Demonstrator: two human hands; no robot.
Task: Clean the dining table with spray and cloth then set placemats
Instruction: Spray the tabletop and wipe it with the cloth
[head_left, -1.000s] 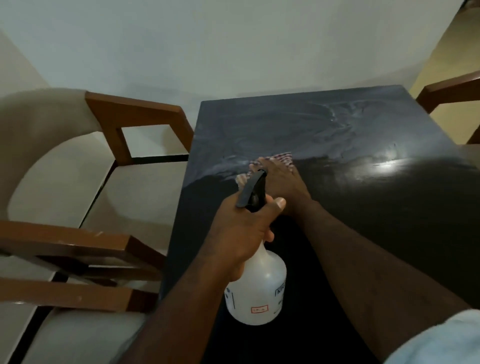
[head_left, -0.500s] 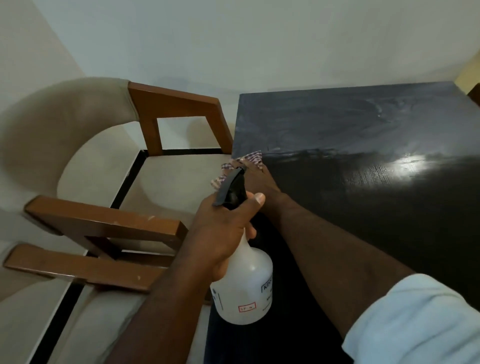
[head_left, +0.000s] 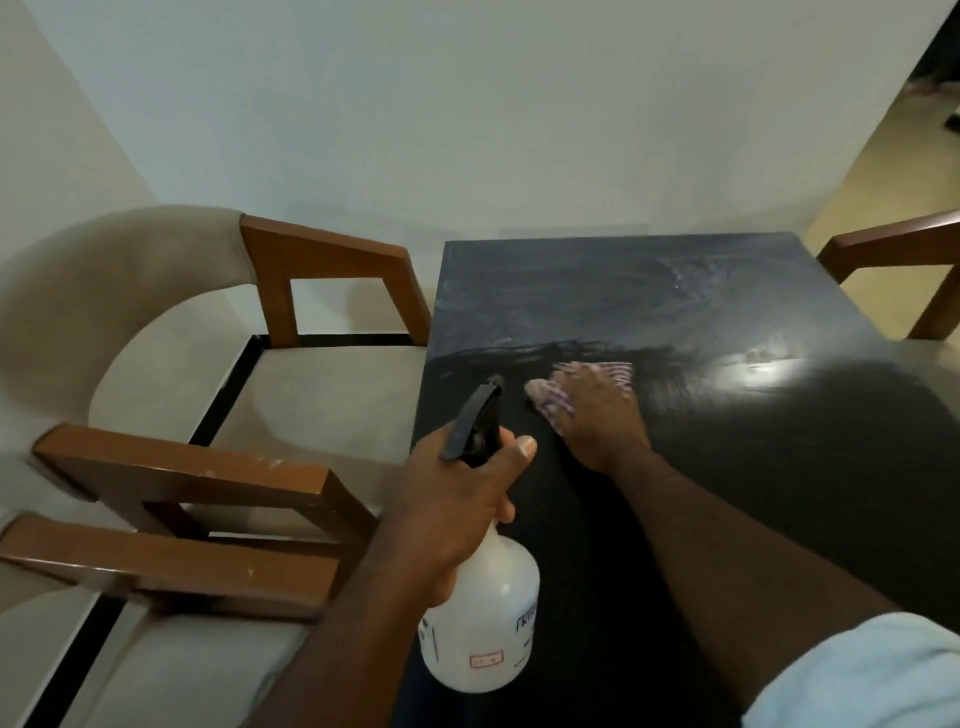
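Note:
A dark glossy dining table (head_left: 753, 467) fills the right half of the view, with streaky wet marks across its far part. My right hand (head_left: 597, 415) lies flat on a checked cloth (head_left: 615, 371), pressing it onto the table near the left edge. Only the cloth's front and left rims show past my fingers. My left hand (head_left: 457, 509) grips the neck of a white spray bottle (head_left: 483, 623) with a black trigger head, held upright above the table's near left corner. No placemats are in view.
A cushioned chair with wooden arms (head_left: 322, 260) stands close against the table's left side, and a second similar chair (head_left: 171, 566) sits nearer me. Another wooden chair arm (head_left: 893, 244) shows at the far right. A pale wall runs behind the table.
My right hand has slid the cloth from the table's left edge back toward the right. The view has swung slightly right. The spray bottle stays in my left hand.

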